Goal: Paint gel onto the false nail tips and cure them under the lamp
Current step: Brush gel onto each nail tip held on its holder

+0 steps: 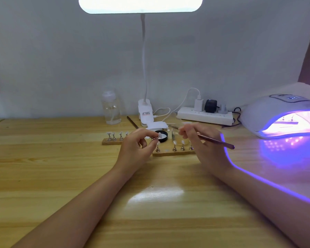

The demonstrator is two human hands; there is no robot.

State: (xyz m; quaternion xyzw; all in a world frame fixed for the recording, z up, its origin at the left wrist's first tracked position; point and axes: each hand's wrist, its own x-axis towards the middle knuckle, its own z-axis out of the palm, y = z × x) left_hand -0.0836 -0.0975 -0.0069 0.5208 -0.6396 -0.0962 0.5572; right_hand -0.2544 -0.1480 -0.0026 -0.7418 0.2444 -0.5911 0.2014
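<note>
Gel work at the pale, glossy wooden table (61,176)

The left hand (134,149) pinches a small metal-stemmed stand bearing a white false nail tip (159,135); the right hand (200,140) grips a slim metallic-pink brush (217,140), above a wooden holder strip (168,153); the domed white curing lamp (268,111) glows violet at right.
</note>
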